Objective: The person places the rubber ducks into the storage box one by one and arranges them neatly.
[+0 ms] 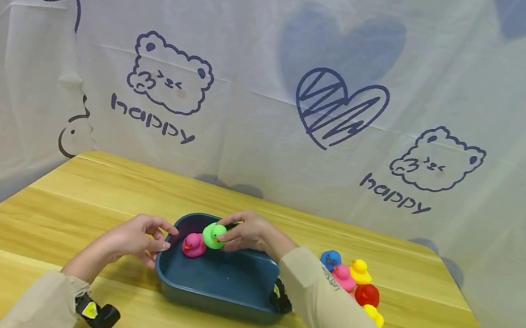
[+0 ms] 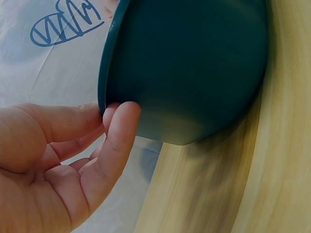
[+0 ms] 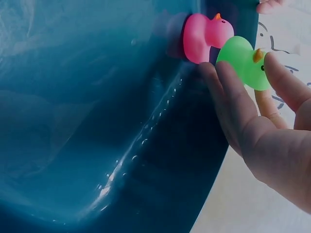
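A dark teal plastic basin (image 1: 220,304) stands on the table. Its left rim is between the thumb and fingers of my left hand (image 1: 140,237), which pinches it; the left wrist view shows the fingertips (image 2: 127,114) against the outer wall. Over the basin's far left part, my right hand (image 1: 252,232) holds a green rubber duck (image 1: 213,236) between thumb and fingers. Right beside it, a pink rubber duck (image 1: 194,245) is inside the basin, near the left wall. The inside looks glossy, with small bubbles along one edge (image 3: 121,162), like shallow water.
Right of the basin, partly behind my right sleeve, is a group of rubber ducks: a blue one (image 1: 331,259), a pink one (image 1: 344,278), a red one (image 1: 368,295) and yellow ones (image 1: 360,272). A printed cloth (image 1: 241,172) hangs behind the wooden table (image 1: 135,189).
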Demonstrator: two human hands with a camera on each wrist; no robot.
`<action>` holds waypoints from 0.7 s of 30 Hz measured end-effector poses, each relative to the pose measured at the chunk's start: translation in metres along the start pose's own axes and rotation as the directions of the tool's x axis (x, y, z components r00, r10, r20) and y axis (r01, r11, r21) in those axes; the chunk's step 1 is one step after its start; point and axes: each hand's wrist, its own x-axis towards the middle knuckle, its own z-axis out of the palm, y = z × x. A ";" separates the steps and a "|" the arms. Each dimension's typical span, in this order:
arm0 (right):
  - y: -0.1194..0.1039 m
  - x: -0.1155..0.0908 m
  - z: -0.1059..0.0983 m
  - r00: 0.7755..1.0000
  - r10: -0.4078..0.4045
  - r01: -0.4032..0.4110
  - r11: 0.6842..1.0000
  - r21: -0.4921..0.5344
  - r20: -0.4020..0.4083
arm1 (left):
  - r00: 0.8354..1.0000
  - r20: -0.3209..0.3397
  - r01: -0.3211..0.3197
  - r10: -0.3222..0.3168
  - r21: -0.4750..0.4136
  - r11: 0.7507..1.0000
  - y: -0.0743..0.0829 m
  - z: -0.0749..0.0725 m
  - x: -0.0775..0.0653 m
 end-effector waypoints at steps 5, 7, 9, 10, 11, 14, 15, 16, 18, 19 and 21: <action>0.000 0.001 -0.001 0.999 0.030 -0.030 0.999 0.021 -0.014 | 1.000 0.003 0.001 -0.001 0.000 1.000 0.001 -0.001 0.000; 0.001 0.001 -0.001 0.999 0.038 -0.038 0.999 0.020 -0.014 | 1.000 0.006 -0.003 0.003 0.004 1.000 0.001 0.000 0.000; 0.002 0.002 -0.001 0.999 0.046 -0.046 0.999 0.016 -0.010 | 1.000 0.008 -0.005 0.005 0.005 1.000 0.001 0.000 0.000; 0.002 0.002 -0.001 0.999 0.049 -0.049 0.999 0.006 -0.009 | 1.000 0.010 -0.008 0.008 0.007 1.000 0.001 0.000 0.000; 0.003 0.003 -0.001 0.999 0.052 -0.052 0.999 -0.001 -0.007 | 1.000 0.012 -0.010 0.010 0.010 1.000 0.001 0.001 -0.001; 0.005 0.004 -0.001 0.998 0.061 -0.062 0.997 -0.035 -0.008 | 1.000 0.006 -0.007 0.007 0.013 1.000 0.001 0.001 -0.001; 0.005 0.005 0.000 0.998 0.067 -0.067 0.997 -0.049 -0.012 | 1.000 0.003 -0.005 0.005 0.011 1.000 0.000 0.001 -0.001; 0.005 0.005 0.000 0.997 0.072 -0.073 0.995 -0.063 -0.016 | 1.000 0.000 -0.005 0.005 0.010 1.000 0.000 0.001 -0.001; 0.005 0.005 0.001 0.996 0.081 -0.083 0.993 -0.085 -0.028 | 1.000 -0.007 -0.003 0.003 0.009 1.000 -0.001 0.001 0.000; 0.005 0.006 0.002 0.996 0.086 -0.089 0.992 -0.094 -0.034 | 1.000 -0.011 -0.002 0.002 0.009 1.000 -0.001 0.001 0.000; 0.005 0.006 0.003 0.995 0.096 -0.100 0.989 -0.108 -0.042 | 1.000 -0.012 -0.006 0.006 0.009 1.000 -0.001 0.001 0.000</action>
